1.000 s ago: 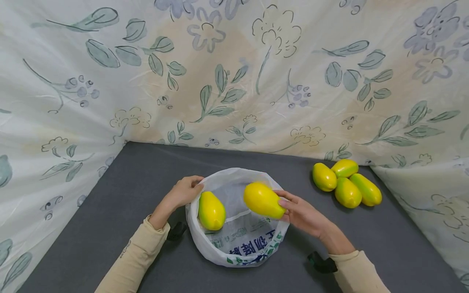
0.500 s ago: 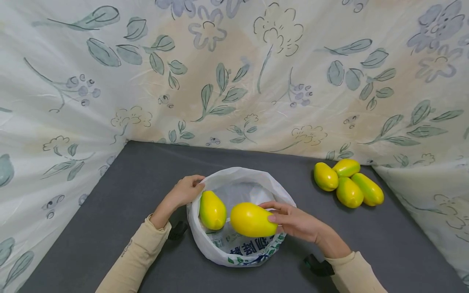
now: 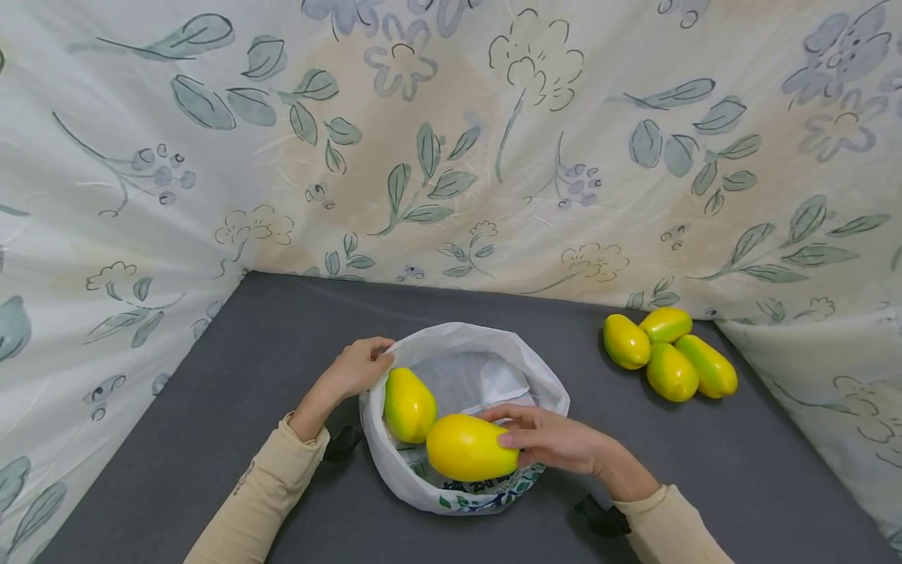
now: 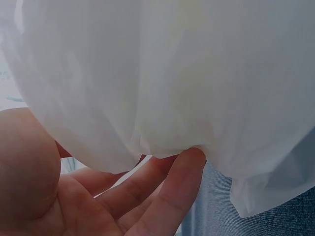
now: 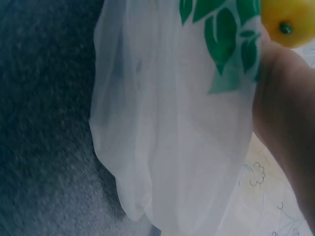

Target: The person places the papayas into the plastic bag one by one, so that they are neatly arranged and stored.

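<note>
A white plastic bag with green and blue print stands with its mouth spread wide in the head view. My left hand pinches its left rim; up close in the left wrist view, the fingers press against the bag's film. Inside the bag, at the left, lies a yellow-green papaya. My right hand reaches over the right rim and grips a second papaya, thumb on its near side. The right wrist view has the bag's outer wall in front, with a papaya at the corner.
Several papayas sit clustered at the far right of the dark grey tabletop. A floral cloth rises behind the table and along both sides. Dark wrist devices are near the sleeves.
My right hand has carried its papaya down and to the left, deeper into the bag's mouth and beside the first papaya. My left hand keeps its place on the rim.
</note>
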